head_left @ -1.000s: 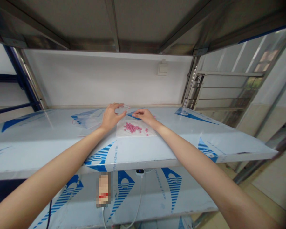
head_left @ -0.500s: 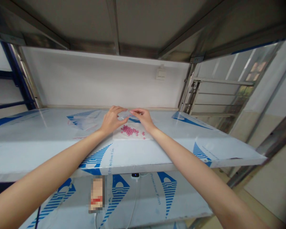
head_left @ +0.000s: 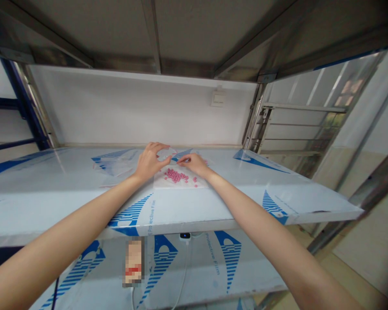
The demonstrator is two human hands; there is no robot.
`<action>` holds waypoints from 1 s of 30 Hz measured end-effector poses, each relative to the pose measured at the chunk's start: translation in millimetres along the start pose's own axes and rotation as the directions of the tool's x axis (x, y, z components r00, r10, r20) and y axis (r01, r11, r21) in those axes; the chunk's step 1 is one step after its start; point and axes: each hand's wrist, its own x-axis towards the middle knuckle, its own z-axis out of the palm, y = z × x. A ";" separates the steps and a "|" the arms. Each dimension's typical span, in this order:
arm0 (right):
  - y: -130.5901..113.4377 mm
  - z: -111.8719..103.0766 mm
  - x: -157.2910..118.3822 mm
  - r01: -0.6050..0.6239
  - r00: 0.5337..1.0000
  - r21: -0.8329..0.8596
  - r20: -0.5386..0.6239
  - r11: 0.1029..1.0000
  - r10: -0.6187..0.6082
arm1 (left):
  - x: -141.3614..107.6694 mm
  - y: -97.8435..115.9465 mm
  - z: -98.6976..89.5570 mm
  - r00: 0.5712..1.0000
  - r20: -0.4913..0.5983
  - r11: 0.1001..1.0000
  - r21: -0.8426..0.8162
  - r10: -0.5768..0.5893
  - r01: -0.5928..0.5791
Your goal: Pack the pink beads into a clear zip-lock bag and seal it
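Observation:
My left hand (head_left: 149, 162) is curved with thumb and fingers around a clear, thin item (head_left: 166, 153) that looks like plastic; its exact kind is hard to make out. Just right of it, my right hand (head_left: 194, 164) is closed in a pinch, thumb against forefinger, and anything between the fingertips is too small to name. In front of both hands, pink beads (head_left: 176, 175) lie in a loose heap on a pale sheet (head_left: 168, 185), with a few apart on the right.
Clear plastic bags (head_left: 114, 168) lie left of my left forearm on the film-covered shelf (head_left: 194, 209). A blurred-out phone-like object (head_left: 133, 262) and a small device (head_left: 185, 236) with white cables are on the lower shelf. A metal deck (head_left: 187, 34) hangs low overhead.
My right hand has moved slightly down and away from the clear item, its fingers more tightly curled. My left hand stays nearly in place, shifted slightly left.

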 end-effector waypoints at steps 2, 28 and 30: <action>-0.9 0.7 -3.2 0.007 0.996 -0.087 0.087 0.996 0.001 | 0.0 -0.3 -0.3 1.000 -0.005 1.000 0.005 -0.002 0.002; -7.5 -2.6 2.8 0.046 0.985 0.353 -0.172 0.935 0.017 | -0.4 -2.0 2.2 0.995 0.077 0.997 -0.046 -0.063 0.067; -13.0 -3.7 3.1 0.089 0.974 0.447 -0.228 0.890 0.017 | -0.6 -0.3 1.9 0.993 0.097 0.996 -0.050 -0.063 0.068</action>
